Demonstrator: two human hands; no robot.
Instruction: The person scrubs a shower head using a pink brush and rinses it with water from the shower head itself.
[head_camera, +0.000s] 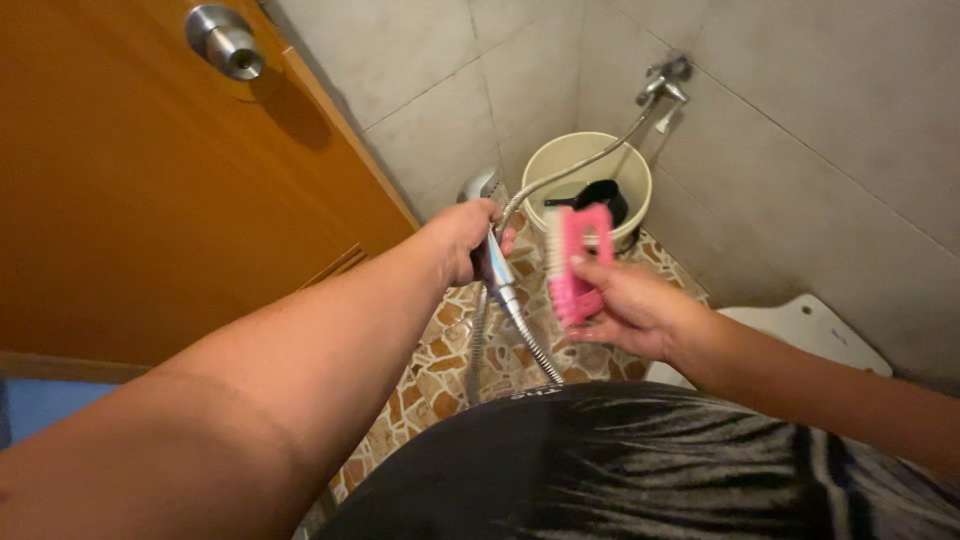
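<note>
The pink scrub brush (577, 262) stands upright in mid-air over the mosaic floor (452, 352), white bristles facing left, its lower end pinched between the fingers of the right hand (628, 310). Just beside it, the left hand (468, 238) is clenched around a chrome spray head (488, 222) (its metal hose (572, 170) arcs up to a wall tap (664, 82)). Behind stands a cream bucket (560, 165) holding a black dipper (601, 197); an orange door (130, 190) lies left.

One pink brush (577, 265), one spray hose (497, 262), one bucket (560, 162), one door knob (226, 40), two hands
</note>
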